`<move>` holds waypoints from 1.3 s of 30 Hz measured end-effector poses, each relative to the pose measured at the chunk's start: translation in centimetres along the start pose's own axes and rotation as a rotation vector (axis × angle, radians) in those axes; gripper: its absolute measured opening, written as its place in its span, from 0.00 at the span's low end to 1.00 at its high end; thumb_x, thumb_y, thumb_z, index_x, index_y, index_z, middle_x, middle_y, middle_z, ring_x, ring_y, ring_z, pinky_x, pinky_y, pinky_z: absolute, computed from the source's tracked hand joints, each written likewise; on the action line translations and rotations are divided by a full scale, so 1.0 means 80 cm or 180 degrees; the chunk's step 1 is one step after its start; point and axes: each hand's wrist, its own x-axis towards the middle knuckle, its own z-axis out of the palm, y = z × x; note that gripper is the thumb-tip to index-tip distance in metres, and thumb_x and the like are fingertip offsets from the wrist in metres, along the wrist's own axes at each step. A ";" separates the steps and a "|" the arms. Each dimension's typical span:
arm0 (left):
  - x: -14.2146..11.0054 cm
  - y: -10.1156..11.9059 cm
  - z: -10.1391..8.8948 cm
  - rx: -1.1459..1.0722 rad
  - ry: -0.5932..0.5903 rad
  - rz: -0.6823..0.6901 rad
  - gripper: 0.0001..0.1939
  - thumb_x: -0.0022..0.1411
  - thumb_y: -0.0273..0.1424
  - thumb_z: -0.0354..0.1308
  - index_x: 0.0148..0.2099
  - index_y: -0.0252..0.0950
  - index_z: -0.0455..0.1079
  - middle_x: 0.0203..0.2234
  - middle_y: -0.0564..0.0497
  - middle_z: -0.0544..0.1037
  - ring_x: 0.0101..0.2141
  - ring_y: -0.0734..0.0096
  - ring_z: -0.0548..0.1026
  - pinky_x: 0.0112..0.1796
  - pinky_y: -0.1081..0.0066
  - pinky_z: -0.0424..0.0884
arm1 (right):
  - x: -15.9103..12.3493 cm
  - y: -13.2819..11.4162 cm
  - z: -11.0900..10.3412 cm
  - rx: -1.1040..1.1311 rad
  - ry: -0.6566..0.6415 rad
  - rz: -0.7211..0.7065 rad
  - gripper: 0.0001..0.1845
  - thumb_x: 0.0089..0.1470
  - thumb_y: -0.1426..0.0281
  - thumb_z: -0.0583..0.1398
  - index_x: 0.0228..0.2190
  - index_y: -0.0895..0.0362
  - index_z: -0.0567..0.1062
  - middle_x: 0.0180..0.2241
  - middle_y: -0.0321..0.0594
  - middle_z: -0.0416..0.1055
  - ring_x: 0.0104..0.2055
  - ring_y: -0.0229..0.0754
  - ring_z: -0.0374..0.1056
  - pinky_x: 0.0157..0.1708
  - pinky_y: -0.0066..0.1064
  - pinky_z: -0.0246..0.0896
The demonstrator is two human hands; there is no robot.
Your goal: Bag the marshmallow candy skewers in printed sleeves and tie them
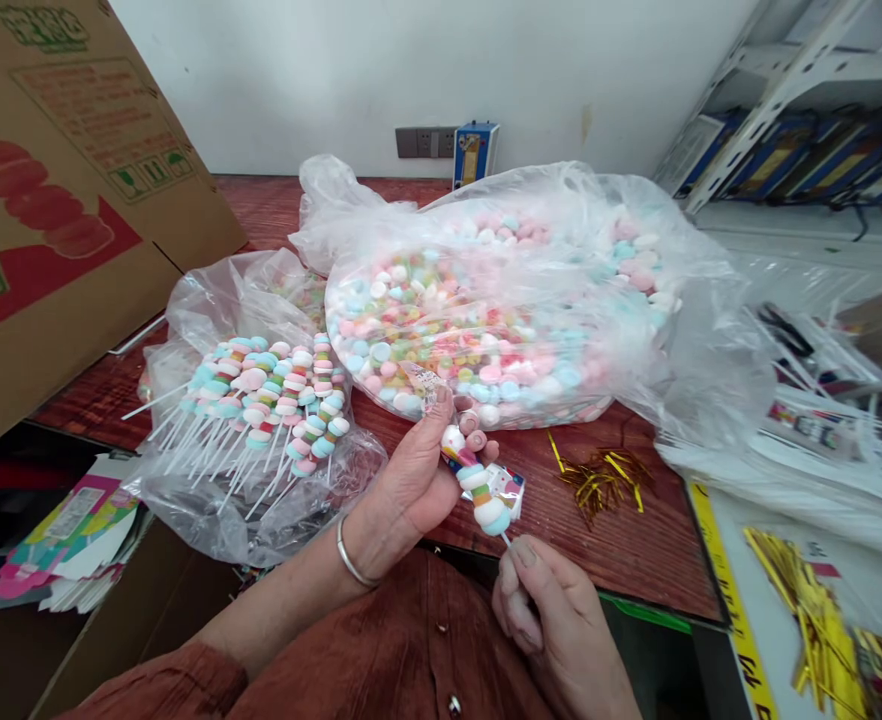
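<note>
My left hand (422, 470) is closed around a clear wrapper (502, 487) and the top of a candy skewer (477, 478) of pastel discs. Its thumb points up toward a big plastic bag of loose candies (478, 320). My right hand (550, 615) pinches the skewer's white stick from below, near the table's front edge. A silver bangle (351, 560) sits on my left wrist. To the left, a smaller plastic bag holds several finished candy skewers (268, 400) with their sticks fanned out.
A heap of gold twist ties (602, 480) lies on the red wooden table (636, 550), with more gold ties (823, 610) at the lower right. A large cardboard box (58, 190) stands at the left. Clear wrappers (808, 420) and metal shelving (786, 110) lie to the right.
</note>
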 end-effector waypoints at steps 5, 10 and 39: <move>0.002 0.001 -0.002 0.0038 -0.0022 -0.0092 0.14 0.62 0.39 0.64 0.37 0.33 0.68 0.23 0.58 0.68 0.20 0.80 0.66 0.29 0.73 0.73 | -0.002 -0.001 0.000 -0.0466 -0.0078 -0.0276 0.23 0.64 0.53 0.55 0.25 0.56 0.70 0.15 0.27 0.52 0.17 0.33 0.48 0.19 0.25 0.45; 0.001 -0.002 0.001 0.0071 0.0091 -0.0042 0.14 0.63 0.39 0.63 0.36 0.33 0.68 0.21 0.58 0.68 0.20 0.81 0.67 0.32 0.71 0.75 | 0.000 0.001 -0.012 -0.2775 0.0776 -0.2061 0.09 0.64 0.68 0.57 0.37 0.55 0.78 0.29 0.38 0.75 0.29 0.39 0.70 0.31 0.27 0.62; 0.003 -0.048 0.033 0.0301 -0.0074 0.0048 0.16 0.55 0.35 0.71 0.36 0.34 0.68 0.21 0.59 0.67 0.21 0.80 0.67 0.27 0.75 0.70 | 0.004 -0.004 -0.017 -0.3696 0.1822 -0.3171 0.08 0.66 0.74 0.55 0.41 0.60 0.75 0.27 0.39 0.77 0.23 0.37 0.66 0.28 0.29 0.57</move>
